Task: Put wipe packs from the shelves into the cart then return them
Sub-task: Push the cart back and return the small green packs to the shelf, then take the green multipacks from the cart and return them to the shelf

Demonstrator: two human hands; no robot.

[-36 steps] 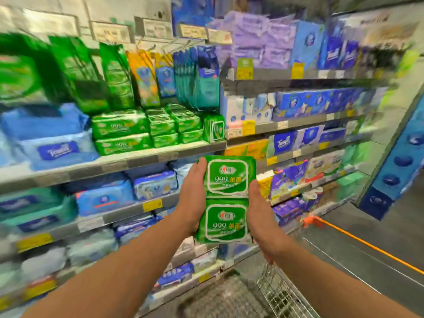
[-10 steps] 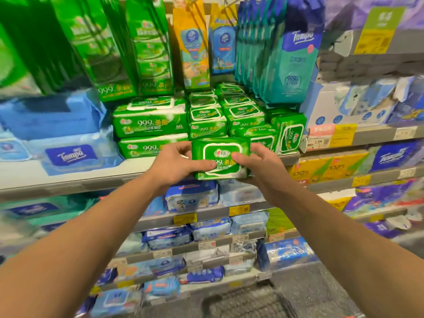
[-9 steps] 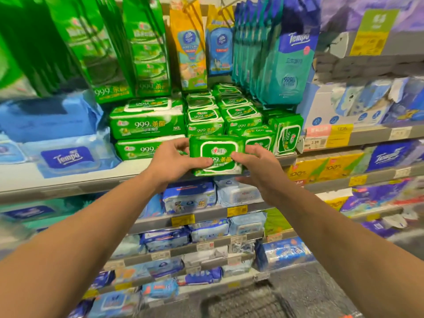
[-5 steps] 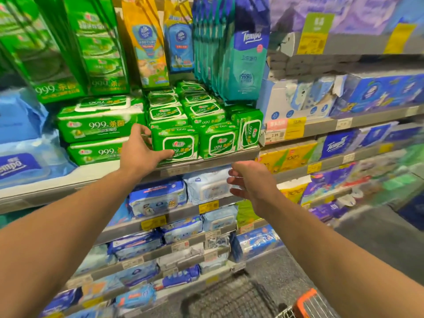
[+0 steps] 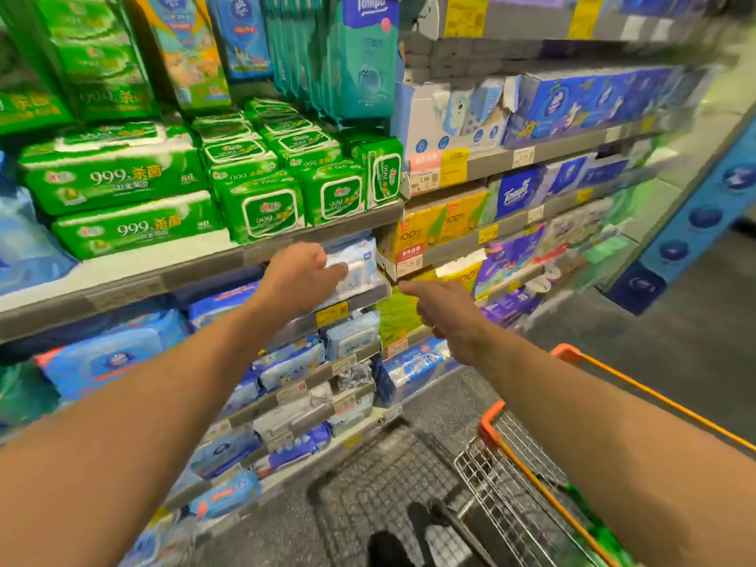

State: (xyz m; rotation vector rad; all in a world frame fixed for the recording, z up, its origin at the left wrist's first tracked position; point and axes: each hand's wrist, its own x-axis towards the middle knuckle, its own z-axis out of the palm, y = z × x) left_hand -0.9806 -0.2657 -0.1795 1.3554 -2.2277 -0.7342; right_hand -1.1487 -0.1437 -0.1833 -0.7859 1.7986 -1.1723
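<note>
- The small green wipe pack (image 5: 266,208), held in both hands a second ago, now sits at the front edge of the shelf (image 5: 180,266), upright with its label facing out, first in the row of matching green packs and touching the one to its right (image 5: 335,194).
- Neither hand touches it any more; both have dropped below that shelf.
- The left hand (image 5: 300,278) holds nothing. It hangs in front of a pale blue wipe pack (image 5: 358,261) on the next shelf down; its fingers look loosely bent, but blur hides whether they touch the pack.
- The right hand (image 5: 439,311) is also empty, fingers loosely extended toward the shelves, just right of the left hand and apart from it.
- The cart (image 5: 515,476) stands near and right. Something green (image 5: 605,542) shows at its near corner, too blurred to identify.
- Judgement: this return is complete. The green in the cart may be another pack waiting to go back, so the next reach probably goes there.
</note>
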